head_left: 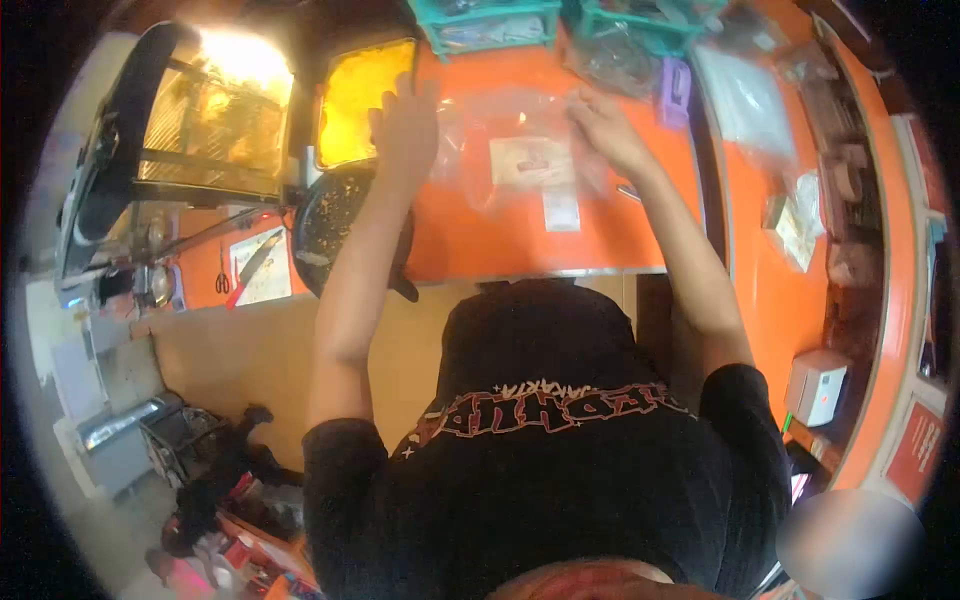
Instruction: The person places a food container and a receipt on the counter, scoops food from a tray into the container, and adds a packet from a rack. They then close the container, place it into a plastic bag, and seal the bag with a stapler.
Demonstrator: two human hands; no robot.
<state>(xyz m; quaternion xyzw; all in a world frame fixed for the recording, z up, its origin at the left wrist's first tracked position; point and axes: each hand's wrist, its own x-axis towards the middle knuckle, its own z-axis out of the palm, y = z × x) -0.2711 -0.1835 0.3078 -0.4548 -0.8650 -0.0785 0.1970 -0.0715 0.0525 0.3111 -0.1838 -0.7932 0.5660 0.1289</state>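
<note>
A clear plastic bag (pixel 460 140), smeared by motion, lies spread over the orange counter (pixel 480 240). Under or inside it is a pale printed packet (pixel 520 165), with a small white slip (pixel 562 210) just below. My left hand (pixel 408 128) is blurred at the bag's left side, beside a tray of yellow food (pixel 352 108), its fingers apart. At the bag's upper right, my right hand (pixel 603 120) has its fingers pinched on the plastic. A dark round pan (pixel 325 225) sits beneath the left forearm.
A lit glass case (pixel 215 125) stands at the left, above scissors (pixel 222 275) and a red-handled knife (pixel 262 258) on a white sheet. Teal baskets (pixel 490 28) line the back. A purple object (pixel 674 92) and stacked clear plastic (pixel 745 95) are at the right.
</note>
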